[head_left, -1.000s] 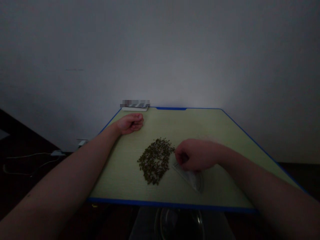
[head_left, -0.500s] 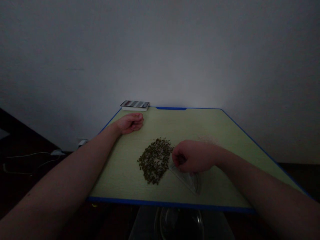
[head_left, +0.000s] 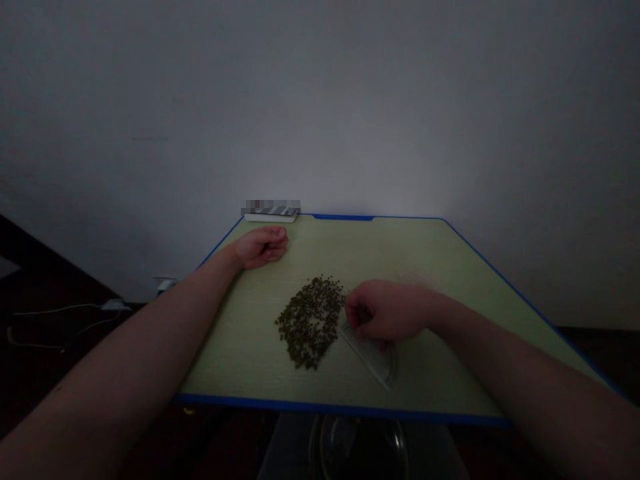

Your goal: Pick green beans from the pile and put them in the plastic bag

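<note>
A heap of small green beans (head_left: 311, 320) lies in the middle of a pale green table (head_left: 350, 253) with a blue edge. My right hand (head_left: 387, 310) rests just right of the heap, fingers curled onto a clear plastic scraper (head_left: 376, 355) that stands on the table and touches the heap's right side. My left hand (head_left: 261, 245) lies far off at the table's back left, fingers loosely curled, holding nothing.
A phone on a white block (head_left: 271, 212) sits at the table's far left corner against the wall. A clear glass bowl (head_left: 357, 447) stands below the table's near edge. Cables and a plug (head_left: 115, 305) lie on the dark floor at left.
My right hand and the clear scraper have slid slightly left toward the bean heap. My left hand has stayed still.
</note>
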`<state>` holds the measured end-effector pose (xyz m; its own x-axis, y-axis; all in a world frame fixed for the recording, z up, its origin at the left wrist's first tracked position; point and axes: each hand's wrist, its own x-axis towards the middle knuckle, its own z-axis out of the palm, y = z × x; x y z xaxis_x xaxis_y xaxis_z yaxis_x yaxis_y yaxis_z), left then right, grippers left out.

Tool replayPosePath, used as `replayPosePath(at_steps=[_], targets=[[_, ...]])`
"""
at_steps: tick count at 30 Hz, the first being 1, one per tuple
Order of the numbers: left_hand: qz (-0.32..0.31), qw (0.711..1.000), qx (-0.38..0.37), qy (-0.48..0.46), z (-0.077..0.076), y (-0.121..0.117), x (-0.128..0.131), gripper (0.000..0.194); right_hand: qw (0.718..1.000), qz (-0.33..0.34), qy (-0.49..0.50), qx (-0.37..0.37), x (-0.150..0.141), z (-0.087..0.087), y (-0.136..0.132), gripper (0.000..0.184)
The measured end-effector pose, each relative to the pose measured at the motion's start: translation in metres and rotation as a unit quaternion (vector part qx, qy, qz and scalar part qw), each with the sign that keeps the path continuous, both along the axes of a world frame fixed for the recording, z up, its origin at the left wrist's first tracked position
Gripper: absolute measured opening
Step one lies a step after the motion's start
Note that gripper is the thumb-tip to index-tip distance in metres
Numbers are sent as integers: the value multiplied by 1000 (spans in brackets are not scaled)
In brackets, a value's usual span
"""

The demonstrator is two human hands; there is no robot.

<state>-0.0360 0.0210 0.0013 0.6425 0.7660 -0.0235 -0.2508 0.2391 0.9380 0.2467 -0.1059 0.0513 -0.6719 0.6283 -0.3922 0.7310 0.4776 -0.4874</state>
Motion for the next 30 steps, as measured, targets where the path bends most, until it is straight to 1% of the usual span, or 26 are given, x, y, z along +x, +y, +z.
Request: replayPosePath(at_steps=[4, 9, 12, 16, 22, 27, 30], targets=[[0, 1000, 1, -1, -1, 0, 0, 23, 1000, -24, -9, 14, 1, -1, 2, 19], [1, 1000, 3, -4, -2, -1, -1, 22, 998, -58, -32, -12, 11, 1, 9, 22], [2, 1000, 2, -1, -1, -1, -1, 23, 998, -49, -37, -19, 12, 3, 9, 20], [3, 1000, 4, 4, 0, -1, 1, 25, 999, -33, -17, -6, 7, 1, 7, 16], [0, 1000, 4, 5, -1, 0, 1, 24, 999, -50, 0, 5, 2, -4, 7, 15], [-2, 1000, 4, 2, -2, 0, -1, 25, 997, -61, -33, 30, 10, 0, 13, 18], [-5, 1000, 7, 0, -3, 0, -2, 25, 995, -70, -57, 32, 16, 1, 16, 21]])
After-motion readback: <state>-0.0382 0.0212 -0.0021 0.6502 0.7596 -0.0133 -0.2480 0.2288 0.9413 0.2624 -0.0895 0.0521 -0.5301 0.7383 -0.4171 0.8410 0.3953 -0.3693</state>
